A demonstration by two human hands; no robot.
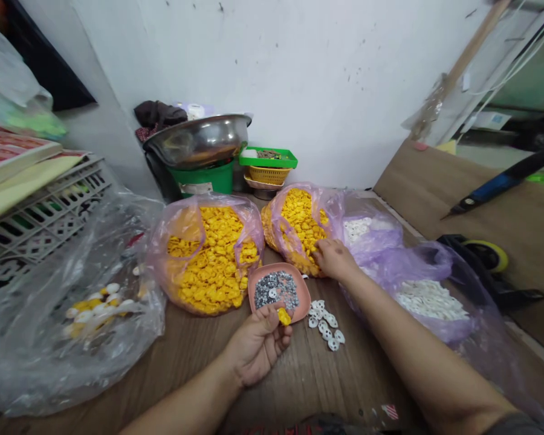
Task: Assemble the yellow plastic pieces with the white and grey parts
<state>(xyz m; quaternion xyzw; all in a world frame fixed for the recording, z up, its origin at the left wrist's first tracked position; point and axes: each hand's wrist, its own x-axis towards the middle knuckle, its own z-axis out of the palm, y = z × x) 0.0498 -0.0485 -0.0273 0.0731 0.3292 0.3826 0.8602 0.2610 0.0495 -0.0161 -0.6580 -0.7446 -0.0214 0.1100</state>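
Between the thumb and fingers of my left hand is a small yellow plastic piece, held just over the near edge of a pink tray. Small grey metallic parts and one white piece lie in the tray. My right hand is at the right side of the rear plastic bag of yellow pieces. Its fingers are bent against the contents, and their tips are partly hidden. White pieces with holes lie loose on the wooden table right of the tray.
A second bag of yellow pieces stands left of the tray. Purple bags of white pieces lie at right. A clear bag with white-and-yellow pieces lies at left, by a grey crate. A metal basin sits at the back.
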